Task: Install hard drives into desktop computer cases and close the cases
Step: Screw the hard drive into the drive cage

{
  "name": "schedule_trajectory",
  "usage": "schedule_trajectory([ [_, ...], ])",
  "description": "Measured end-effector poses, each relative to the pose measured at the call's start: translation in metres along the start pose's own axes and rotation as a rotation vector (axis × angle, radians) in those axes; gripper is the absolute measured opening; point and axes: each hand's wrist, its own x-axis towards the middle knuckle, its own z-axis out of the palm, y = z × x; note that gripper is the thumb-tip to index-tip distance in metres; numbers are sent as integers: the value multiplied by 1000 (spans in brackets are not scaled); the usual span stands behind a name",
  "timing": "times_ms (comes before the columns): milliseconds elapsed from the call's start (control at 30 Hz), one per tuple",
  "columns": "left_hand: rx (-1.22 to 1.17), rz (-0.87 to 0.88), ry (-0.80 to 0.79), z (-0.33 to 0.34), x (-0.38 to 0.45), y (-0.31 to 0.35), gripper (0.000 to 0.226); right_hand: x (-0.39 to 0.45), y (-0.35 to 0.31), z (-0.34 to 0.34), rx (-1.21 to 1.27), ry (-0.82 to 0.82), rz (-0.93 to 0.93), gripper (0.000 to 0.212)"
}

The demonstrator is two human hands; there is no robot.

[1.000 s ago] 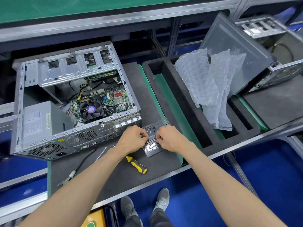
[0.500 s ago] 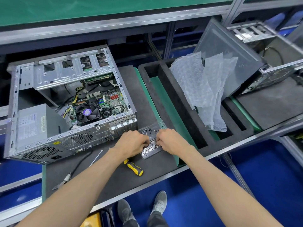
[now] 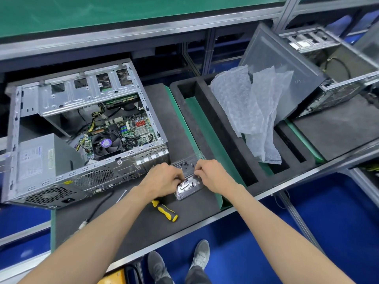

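Dark foam matting covers the work surface [image 3: 184, 124] of an assembly line, seen from above by a head-worn camera. At ten o'clock an open desktop case [image 3: 82, 138] lies on its side, its panel off, showing a motherboard, a cooling fan and a grey power supply. At six o'clock, just beside the case's near corner, both hands meet over a shiny metal hard drive [image 3: 187, 187] resting on the mat. The left hand [image 3: 162, 181] curls its grip round the drive's left edge; the right hand [image 3: 213, 175] pinches its upper right edge. Tiny dark screws seem to lie in a clear tray just beyond the drive, though they are too small to be sure. A yellow-handled screwdriver [image 3: 165, 211] lies near the left wrist, untouched. At two o'clock, bubble wrap [image 3: 252, 111] drapes over a black foam tray, with a second case [image 3: 303, 78] tilted behind it.

The step in hand looks like readying the drive before mounting. Next, it probably needs lifting and aligning with the case's bay.
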Motion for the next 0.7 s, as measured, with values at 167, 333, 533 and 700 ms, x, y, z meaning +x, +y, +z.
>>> schedule_trajectory([
  [167, 116, 59, -37, 0, 2, 3, 18, 4, -2, 2, 125, 10, 56, 12],
  [333, 150, 10, -7, 12, 2, 9, 17, 3, -2, -1, 173, 27, 43, 19],
  [533, -763, -270, 81, 8, -3, 4, 26, 0, -2, -10, 304, 60, 19, 19],
  [700, -1642, -422, -45, 2, -6, 12, 27, -2, -11, -14, 546, 79, 29, 19],
])
